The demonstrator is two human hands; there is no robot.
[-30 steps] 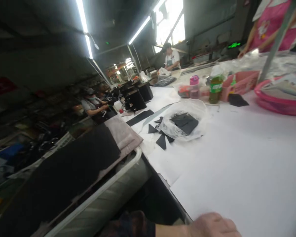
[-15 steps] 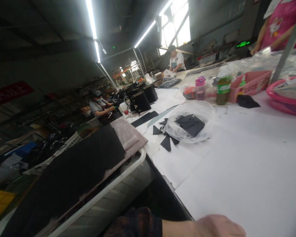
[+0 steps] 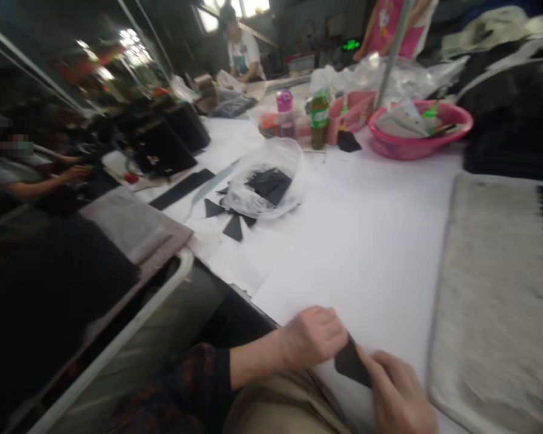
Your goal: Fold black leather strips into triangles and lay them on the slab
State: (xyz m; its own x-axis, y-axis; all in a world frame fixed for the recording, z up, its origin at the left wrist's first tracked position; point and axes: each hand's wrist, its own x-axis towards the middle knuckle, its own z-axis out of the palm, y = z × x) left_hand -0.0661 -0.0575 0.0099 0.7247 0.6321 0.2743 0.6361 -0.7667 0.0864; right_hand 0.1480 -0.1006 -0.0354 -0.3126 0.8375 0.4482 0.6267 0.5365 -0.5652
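Both my hands hold a small black piece (image 3: 353, 361), perhaps fabric or leather, at the near edge of the white-covered table (image 3: 362, 253). My left hand (image 3: 314, 337) is closed on its upper left end, fingers curled. On the other side, my right hand (image 3: 396, 392) grips it with thumb and fingers; part of the piece is hidden behind the hands. Farther along the table lies a clear plastic bag (image 3: 294, 166) with black cut pieces (image 3: 271, 185) in it. Several black triangular pieces (image 3: 233, 228) lie loose beside the bag.
A grey-white board (image 3: 493, 289) lies at the right. Behind are a pink basin (image 3: 416, 147), a green-labelled bottle (image 3: 319, 120) and a pink box (image 3: 355, 111). A pale-rimmed bin (image 3: 131, 325) stands left, with black sheet material (image 3: 49, 277) across it. Other people work farther back.
The view has swung right and down. My right hand, the black piece and the board have come into sight. My left hand appears farther up and left in the picture.
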